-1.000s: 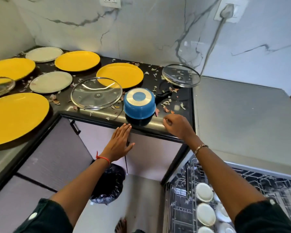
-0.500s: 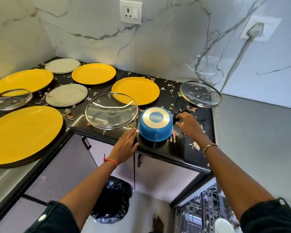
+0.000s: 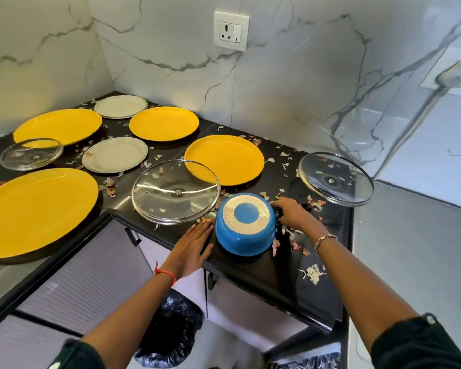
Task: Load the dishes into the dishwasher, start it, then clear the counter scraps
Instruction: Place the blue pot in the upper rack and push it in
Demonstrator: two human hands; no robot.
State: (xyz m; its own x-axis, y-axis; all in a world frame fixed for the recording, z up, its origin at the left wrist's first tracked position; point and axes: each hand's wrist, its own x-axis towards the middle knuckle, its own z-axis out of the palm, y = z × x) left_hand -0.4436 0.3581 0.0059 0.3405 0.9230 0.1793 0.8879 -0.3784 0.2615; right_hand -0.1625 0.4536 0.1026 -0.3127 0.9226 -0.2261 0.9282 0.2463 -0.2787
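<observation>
Blue upturned pot, black handle at 2 o'clock grasped by right hand; left hand flat, fingers straight, on counter at 9 o'clock.

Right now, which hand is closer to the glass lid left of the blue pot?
Left. The left hand lies flat, fingertips beside the glass lid; the right hand is across the blue pot, on its handle.

The counter holds four yellow plates, two grey plates, three glass lids and one blue pot. Two sockets sit on the wall. One black bin bag sits below.
</observation>
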